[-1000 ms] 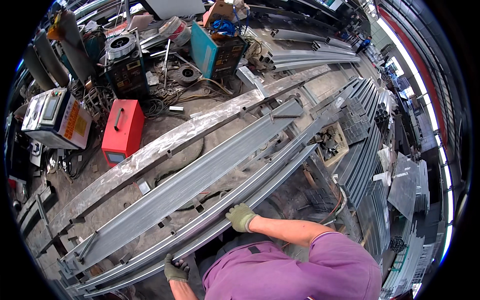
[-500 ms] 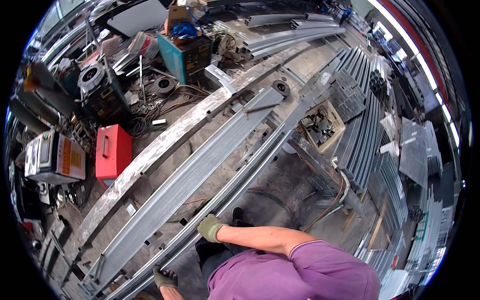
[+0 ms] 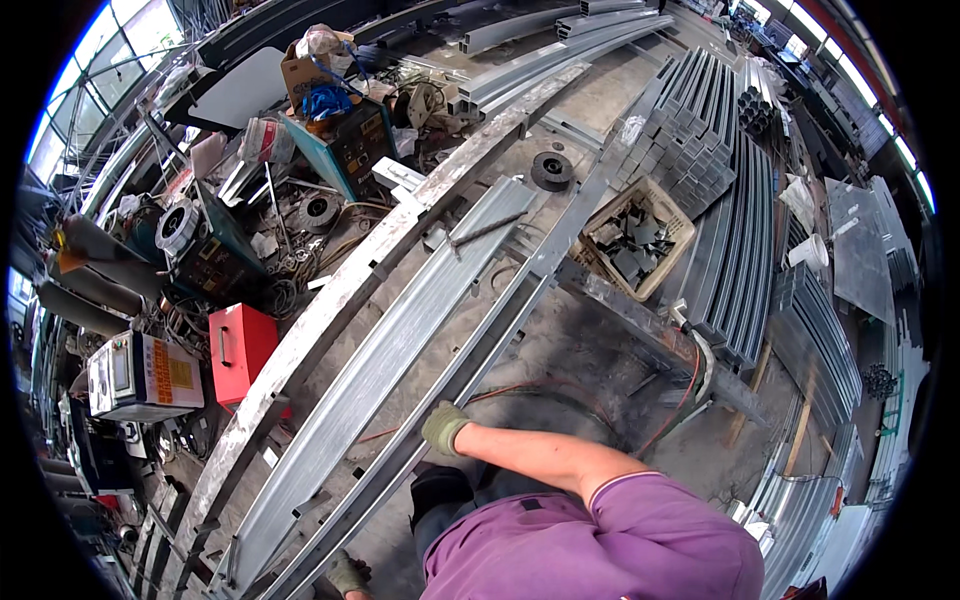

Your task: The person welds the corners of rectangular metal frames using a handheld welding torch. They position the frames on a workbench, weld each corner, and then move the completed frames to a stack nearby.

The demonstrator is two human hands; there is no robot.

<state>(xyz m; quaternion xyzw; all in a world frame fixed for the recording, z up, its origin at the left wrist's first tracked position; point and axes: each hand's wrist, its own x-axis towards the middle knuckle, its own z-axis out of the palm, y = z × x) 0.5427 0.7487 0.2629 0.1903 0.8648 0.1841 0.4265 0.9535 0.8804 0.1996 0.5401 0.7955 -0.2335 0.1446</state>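
Note:
My right hand (image 3: 446,428), in an olive-green glove, is closed at the near edge of a long steel channel (image 3: 478,348). The channel runs diagonally from lower left to upper right, its hollow side showing upward. Lower down, beside the same edge, is my gloved left hand (image 3: 347,573); its fingers are small and partly hidden, so their grip is unclear. Parallel to the channel, on its far side, lies a wide ribbed steel profile (image 3: 385,345) with a thin bar (image 3: 487,230) across its upper end.
Beyond runs a whitish beam (image 3: 330,310). A red metal box (image 3: 243,352) and welding machines (image 3: 345,150) stand at left. At right, a yellowish crate (image 3: 684,232) of metal pieces sits before stacked steel profiles (image 3: 745,210). A hose (image 3: 700,375) hangs at the cross-beam (image 3: 650,330).
The steel channel has turned so its hollow side shows. My right hand remains at its edge; my left hand is lower in view. The whole view has shifted slightly.

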